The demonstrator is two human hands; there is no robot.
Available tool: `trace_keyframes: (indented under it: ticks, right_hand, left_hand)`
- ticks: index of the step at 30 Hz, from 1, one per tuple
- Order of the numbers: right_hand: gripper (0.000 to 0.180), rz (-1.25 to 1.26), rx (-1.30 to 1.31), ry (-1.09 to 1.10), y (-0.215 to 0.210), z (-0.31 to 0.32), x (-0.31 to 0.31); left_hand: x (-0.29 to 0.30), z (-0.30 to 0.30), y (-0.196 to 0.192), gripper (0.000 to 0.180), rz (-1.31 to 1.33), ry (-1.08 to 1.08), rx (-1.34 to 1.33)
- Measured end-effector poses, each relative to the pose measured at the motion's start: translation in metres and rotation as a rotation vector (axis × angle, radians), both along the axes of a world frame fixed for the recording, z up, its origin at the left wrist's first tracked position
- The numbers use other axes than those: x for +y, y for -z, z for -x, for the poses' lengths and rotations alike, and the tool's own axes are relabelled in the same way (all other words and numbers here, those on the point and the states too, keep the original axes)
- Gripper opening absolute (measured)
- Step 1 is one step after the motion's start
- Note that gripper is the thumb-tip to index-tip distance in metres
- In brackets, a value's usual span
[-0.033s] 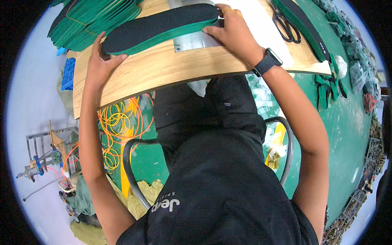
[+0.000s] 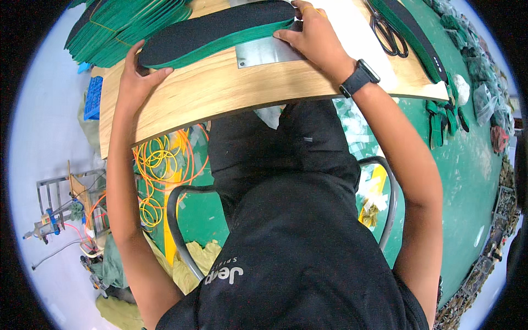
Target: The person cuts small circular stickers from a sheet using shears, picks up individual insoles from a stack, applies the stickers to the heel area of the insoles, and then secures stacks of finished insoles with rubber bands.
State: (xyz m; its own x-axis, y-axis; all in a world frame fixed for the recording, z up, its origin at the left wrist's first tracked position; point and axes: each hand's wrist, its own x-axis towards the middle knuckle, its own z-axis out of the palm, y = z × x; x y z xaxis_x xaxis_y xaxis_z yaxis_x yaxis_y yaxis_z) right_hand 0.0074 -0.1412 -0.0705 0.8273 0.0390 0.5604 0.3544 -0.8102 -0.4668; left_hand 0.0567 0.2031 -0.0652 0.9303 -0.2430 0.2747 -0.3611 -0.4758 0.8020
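Observation:
A stack of long insole-shaped pieces, black on top with green edges, lies across the far side of a wooden table. My left hand grips its left end, fingers wrapped over the tip. My right hand presses on its right end, with a black watch on that wrist. A flat metal plate lies on the table under the stack's right part.
A pile of green insoles lies at the far left, and black scissors and more dark insoles at the far right. Orange cords, a blue crate and a metal chair frame are below the table.

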Motion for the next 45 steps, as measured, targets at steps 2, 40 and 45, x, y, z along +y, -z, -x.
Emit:
trace_keyframes:
  ticks: [2,40,45]
  right_hand:
    - [0.051,-0.046,0.022,0.007,-0.002,-0.005,0.004]
    - [0.05,0.032,-0.119,0.031,-0.019,-0.003,-0.035]
    - [0.028,0.416,-0.126,0.034,-0.052,0.021,-0.091]
  left_hand:
    - [0.008,-0.008,0.006,0.085,-0.016,-0.001,-0.038]
    - [0.011,-0.001,0.009,0.071,0.125,-0.134,-0.035]
    - [0.007,0.04,-0.014,0.046,0.053,-0.237,-0.124]
